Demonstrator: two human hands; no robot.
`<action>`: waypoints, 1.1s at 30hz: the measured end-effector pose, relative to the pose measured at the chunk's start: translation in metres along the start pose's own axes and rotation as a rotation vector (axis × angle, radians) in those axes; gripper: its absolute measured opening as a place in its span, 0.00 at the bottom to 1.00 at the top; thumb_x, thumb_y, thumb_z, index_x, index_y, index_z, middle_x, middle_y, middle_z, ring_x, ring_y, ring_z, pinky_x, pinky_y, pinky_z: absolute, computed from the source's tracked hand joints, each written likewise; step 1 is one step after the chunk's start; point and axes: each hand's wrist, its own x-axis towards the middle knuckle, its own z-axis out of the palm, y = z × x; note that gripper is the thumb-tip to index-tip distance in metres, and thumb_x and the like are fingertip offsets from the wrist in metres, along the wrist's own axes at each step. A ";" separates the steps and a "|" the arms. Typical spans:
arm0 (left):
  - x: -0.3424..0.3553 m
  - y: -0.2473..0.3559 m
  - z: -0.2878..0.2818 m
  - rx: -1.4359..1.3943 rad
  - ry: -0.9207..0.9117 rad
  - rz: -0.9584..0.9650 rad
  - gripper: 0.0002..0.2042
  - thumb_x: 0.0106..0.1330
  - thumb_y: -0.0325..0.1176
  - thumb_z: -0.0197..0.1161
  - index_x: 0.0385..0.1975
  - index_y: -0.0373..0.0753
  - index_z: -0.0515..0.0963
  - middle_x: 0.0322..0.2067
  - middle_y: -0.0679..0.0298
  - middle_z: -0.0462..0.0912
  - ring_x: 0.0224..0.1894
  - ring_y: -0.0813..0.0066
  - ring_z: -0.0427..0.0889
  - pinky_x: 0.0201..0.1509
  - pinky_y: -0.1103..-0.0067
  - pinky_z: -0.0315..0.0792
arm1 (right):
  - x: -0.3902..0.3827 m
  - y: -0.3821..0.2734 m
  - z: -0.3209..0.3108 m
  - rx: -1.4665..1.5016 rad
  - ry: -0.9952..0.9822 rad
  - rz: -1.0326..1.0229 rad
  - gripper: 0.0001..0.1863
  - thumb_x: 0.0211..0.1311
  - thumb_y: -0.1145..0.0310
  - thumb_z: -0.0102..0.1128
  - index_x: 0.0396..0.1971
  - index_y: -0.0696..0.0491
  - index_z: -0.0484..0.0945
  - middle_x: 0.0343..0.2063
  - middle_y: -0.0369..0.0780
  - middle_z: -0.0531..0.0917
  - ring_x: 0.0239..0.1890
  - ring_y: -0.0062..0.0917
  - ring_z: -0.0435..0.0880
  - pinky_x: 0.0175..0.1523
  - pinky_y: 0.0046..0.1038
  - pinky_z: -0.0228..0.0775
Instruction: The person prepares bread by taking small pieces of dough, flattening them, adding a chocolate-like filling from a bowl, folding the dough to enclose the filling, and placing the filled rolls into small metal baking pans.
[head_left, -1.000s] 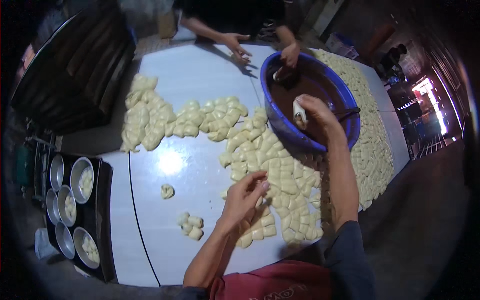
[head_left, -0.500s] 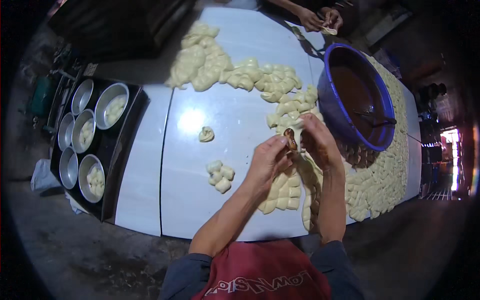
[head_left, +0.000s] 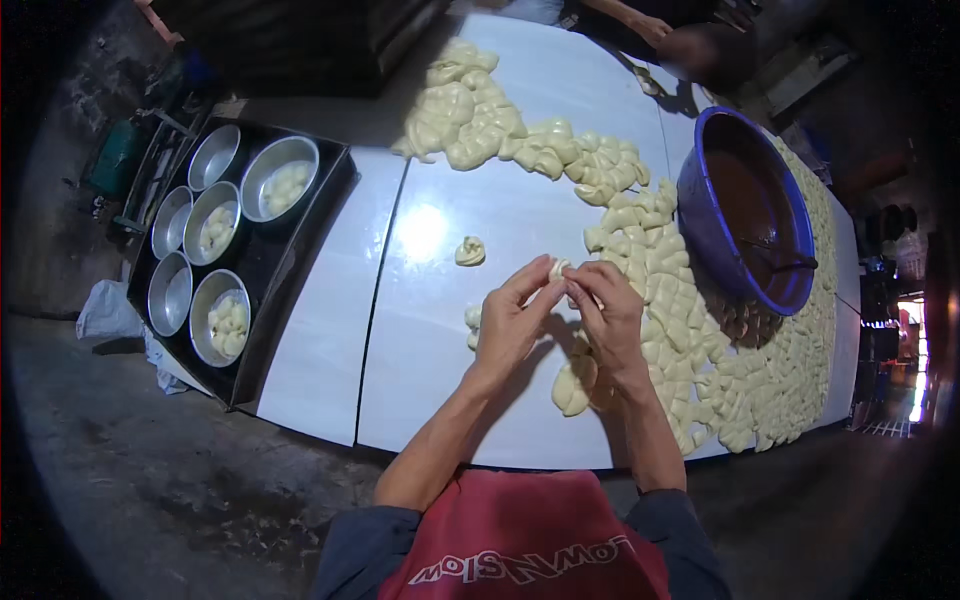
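Both of your hands have come together over the middle of the white worktop (head_left: 440, 390); a second ago your right hand was at the blue bowl (head_left: 712, 232). Your left hand (head_left: 508, 322) and right hand (head_left: 610, 318) now pinch one small dough piece (head_left: 558, 270) between their fingertips, held just above the worktop. Cut dough pieces (head_left: 690, 340) lie spread toward the right edge. One twisted piece (head_left: 470, 250) lies alone nearby. Round tins (head_left: 230, 310) fill a dark tray (head_left: 285, 265) at the left edge.
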 end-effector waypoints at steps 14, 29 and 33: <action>0.003 0.052 -0.028 -0.208 -0.184 -0.155 0.18 0.65 0.35 0.68 0.51 0.33 0.80 0.40 0.61 0.85 0.40 0.77 0.84 0.45 0.78 0.81 | 0.002 -0.014 0.008 0.310 -0.081 -0.050 0.14 0.60 0.77 0.66 0.46 0.55 0.82 0.36 0.39 0.83 0.34 0.20 0.78 0.36 0.20 0.69; -0.015 0.054 -0.054 0.052 -0.044 -0.145 0.12 0.68 0.31 0.63 0.47 0.31 0.81 0.36 0.63 0.84 0.38 0.79 0.83 0.42 0.82 0.79 | 0.018 -0.023 0.062 0.329 0.122 -0.049 0.05 0.61 0.75 0.67 0.30 0.59 0.80 0.23 0.37 0.79 0.25 0.21 0.78 0.31 0.24 0.70; -0.016 0.039 -0.074 -0.211 0.109 -0.086 0.13 0.70 0.36 0.62 0.45 0.31 0.81 0.35 0.62 0.85 0.34 0.80 0.83 0.40 0.82 0.79 | 0.021 -0.042 0.064 0.435 -0.126 0.113 0.09 0.64 0.74 0.62 0.42 0.58 0.80 0.35 0.42 0.82 0.35 0.23 0.81 0.40 0.23 0.73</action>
